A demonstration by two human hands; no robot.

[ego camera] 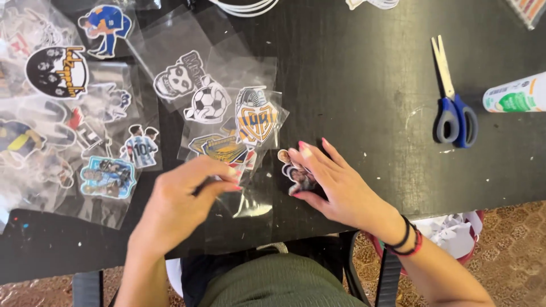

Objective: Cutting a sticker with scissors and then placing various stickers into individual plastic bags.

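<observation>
a: under the right hand (335, 185), what is there?
b: a small die-cut sticker (294, 172), flat on the black table (364, 102). the fingertips (303, 149) press on it from above and the thumb sits at its near edge, so the hand pins it, fingers spread narrow.
a: and the left hand (182, 199)?
b: just left of that sticker, curled. thumb and fingers are pinched on the edge of a clear sleeve (244, 199) that lies between the two hands.
a: what lies beyond the pinch?
b: just above it, a shield sticker (256, 119) in blue and yellow, bagged, and a football sticker (209, 103) beside a skull one (177, 77). further left of the left hand, more bagged stickers, among them two players in striped shirts (140, 146).
a: and off to the right?
b: well apart from the right hand, blue-handled scissors (452, 102), blades shut, and past them a white tube (515, 94) lying on its side.
a: the wrist?
b: black and red bands (408, 237) on the right one.
</observation>
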